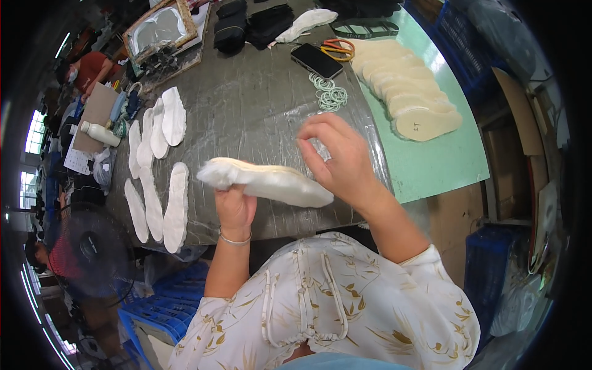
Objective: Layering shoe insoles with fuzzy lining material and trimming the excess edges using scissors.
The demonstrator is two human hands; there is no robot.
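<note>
My left hand point(235, 208) grips a bundle of white fleecy insoles point(271, 182), held on edge above the near side of the table, with a cream layer along its top. To the right of the bundle, my right hand point(339, 157) is raised with thumb and index finger curled together; whether anything small is between them I cannot make out. Beyond that hand lie loose pale green rubber bands point(332, 97). Several white fleecy insoles point(177, 206) are laid out on the left of the table. Overlapping cream insoles point(425, 123) form a row at the right.
A black phone point(316, 60) and orange-handled scissors point(337, 49) lie at the back of the grey table point(246, 98). Black folded bundles point(231, 28) are behind. A green board point(431, 166) adjoins on the right. A fan point(89, 246) and blue crate point(157, 308) stand at lower left.
</note>
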